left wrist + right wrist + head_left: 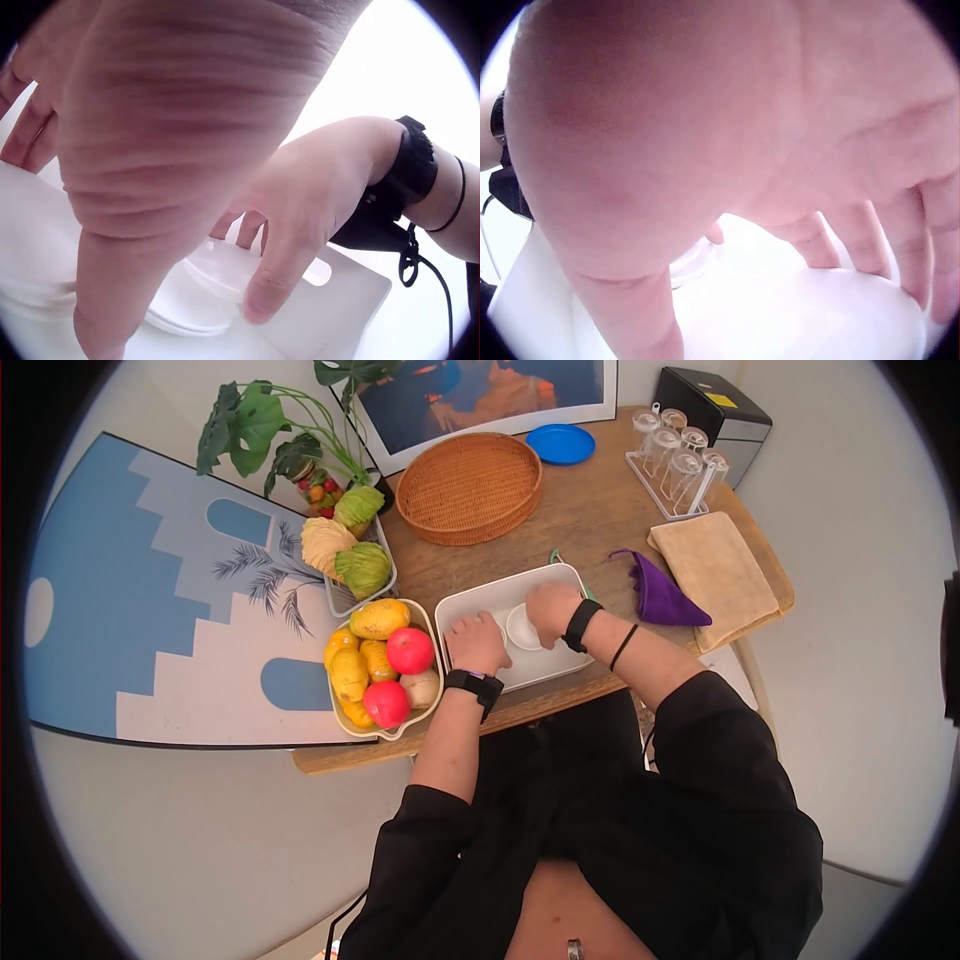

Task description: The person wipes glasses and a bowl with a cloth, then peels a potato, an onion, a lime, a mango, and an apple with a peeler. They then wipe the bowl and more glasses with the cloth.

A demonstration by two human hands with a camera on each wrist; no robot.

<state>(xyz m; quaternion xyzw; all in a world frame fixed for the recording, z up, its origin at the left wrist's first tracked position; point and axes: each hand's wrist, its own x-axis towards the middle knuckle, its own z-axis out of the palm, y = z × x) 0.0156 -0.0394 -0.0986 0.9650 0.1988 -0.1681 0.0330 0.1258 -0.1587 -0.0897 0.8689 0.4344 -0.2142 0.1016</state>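
Note:
Both hands reach down into a white rectangular tub (pixel 470 600) at the table's front edge. In its left half, my left hand (pixel 478 645) spans a white bowl (pixel 37 232), fingers at the far rim and thumb at the near side. This bowl is mostly hidden under the hand in the head view. My right hand (pixel 553 612) grips another white bowl (pixel 521 628) beside it, fingertips over the rim in the right wrist view. Stacked rims show under both bowls in the left wrist view.
Left of the tub, a cream basin (pixel 437 710) holds yellow and pinkish-red produce. Behind it stands a grey basket (pixel 345 603) of leafy vegetables. A wicker tray (pixel 470 490), blue plate (pixel 561 445), glass rack (pixel 685 510), purple cloth (pixel 665 595) and tan cloth (pixel 720 570) lie around.

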